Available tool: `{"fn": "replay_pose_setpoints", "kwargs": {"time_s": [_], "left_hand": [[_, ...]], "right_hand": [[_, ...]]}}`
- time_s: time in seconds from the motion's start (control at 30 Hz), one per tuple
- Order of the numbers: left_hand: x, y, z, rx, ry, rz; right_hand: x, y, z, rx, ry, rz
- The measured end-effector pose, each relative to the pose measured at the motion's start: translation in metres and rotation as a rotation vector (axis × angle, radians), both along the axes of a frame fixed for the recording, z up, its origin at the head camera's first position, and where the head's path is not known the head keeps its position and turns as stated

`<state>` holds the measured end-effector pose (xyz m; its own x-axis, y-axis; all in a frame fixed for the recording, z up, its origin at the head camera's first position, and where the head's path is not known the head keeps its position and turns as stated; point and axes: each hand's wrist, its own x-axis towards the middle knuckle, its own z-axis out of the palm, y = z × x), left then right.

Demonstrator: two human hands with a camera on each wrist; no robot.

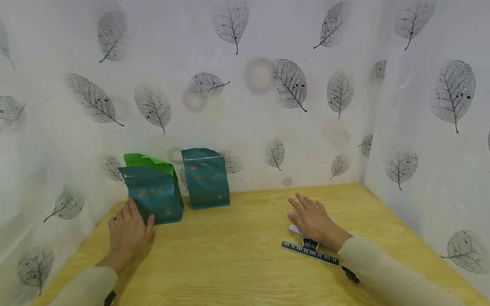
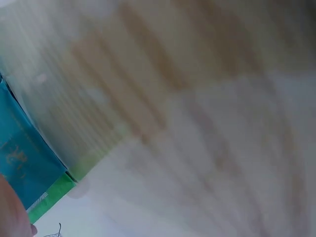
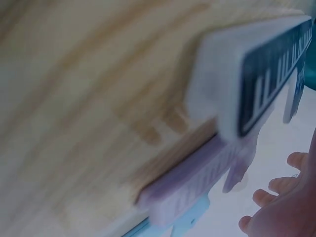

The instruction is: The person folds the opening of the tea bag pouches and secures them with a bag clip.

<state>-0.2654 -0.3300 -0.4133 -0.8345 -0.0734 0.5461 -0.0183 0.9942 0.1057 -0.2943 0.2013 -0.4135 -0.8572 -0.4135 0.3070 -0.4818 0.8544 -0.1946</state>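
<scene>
My left hand point(image 1: 130, 231) is at the lower front left of a dark teal bag point(image 1: 153, 193), its fingertips at the bag's edge. A bright green bag point(image 1: 132, 160) shows behind that one. In the left wrist view, the teal bag point(image 2: 24, 148) and a green strip point(image 2: 54, 195) appear at the left. With fingers spread, my right hand point(image 1: 311, 219) is above several piano-keyboard clips. The black-and-white clip point(image 1: 310, 253) lies nearest me. A purple clip point(image 3: 187, 177) and a light blue clip point(image 3: 192, 217) show behind it in the right wrist view.
A second teal bag point(image 1: 206, 182) stands upright near the back wall. The yellow wood-grain table point(image 1: 237, 255) is bounded by white leaf-print sheets point(image 1: 249, 114) at the back and both sides.
</scene>
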Motion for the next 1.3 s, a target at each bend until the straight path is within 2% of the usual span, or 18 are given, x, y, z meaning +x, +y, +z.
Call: {"fn": "replay_pose_setpoints", "kwargs": {"time_s": [0.1,0.17,0.37,0.43,0.53,0.67,0.73,0.8,0.97,1.13,1.3], "left_hand": [[-0.003,-0.003,0.001,-0.002,0.002,0.016],[-0.005,-0.005,0.001,0.026,-0.013,0.022],[-0.009,-0.019,-0.004,0.179,-0.144,0.040],[-0.010,-0.025,-0.007,0.215,-0.166,0.039],[-0.011,-0.031,-0.010,0.236,-0.115,-0.011],[-0.013,-0.035,-0.012,0.217,0.034,-0.142],[-0.013,-0.034,-0.012,0.207,0.069,-0.209],[-0.010,-0.031,-0.012,0.212,0.066,-0.247],[-0.003,-0.025,-0.011,0.216,0.048,-0.293],[0.002,-0.024,-0.013,0.195,0.109,-0.310],[0.005,-0.019,-0.013,0.193,0.141,-0.321]], "right_hand": [[0.000,-0.007,0.000,0.006,0.022,0.013],[0.000,-0.010,0.000,0.020,0.021,0.012],[0.004,-0.014,0.000,0.057,0.004,0.010],[0.004,-0.014,0.000,0.059,0.000,0.013],[0.003,-0.016,-0.001,0.068,0.000,0.014],[0.000,-0.019,-0.001,0.072,0.003,0.012],[0.000,-0.020,-0.001,0.066,0.003,0.012],[0.001,-0.021,-0.001,0.066,-0.001,0.010],[0.002,-0.023,-0.001,0.071,-0.007,0.017],[0.002,-0.027,0.000,0.080,-0.021,0.038],[0.000,-0.028,0.001,0.092,-0.018,0.032]]}}
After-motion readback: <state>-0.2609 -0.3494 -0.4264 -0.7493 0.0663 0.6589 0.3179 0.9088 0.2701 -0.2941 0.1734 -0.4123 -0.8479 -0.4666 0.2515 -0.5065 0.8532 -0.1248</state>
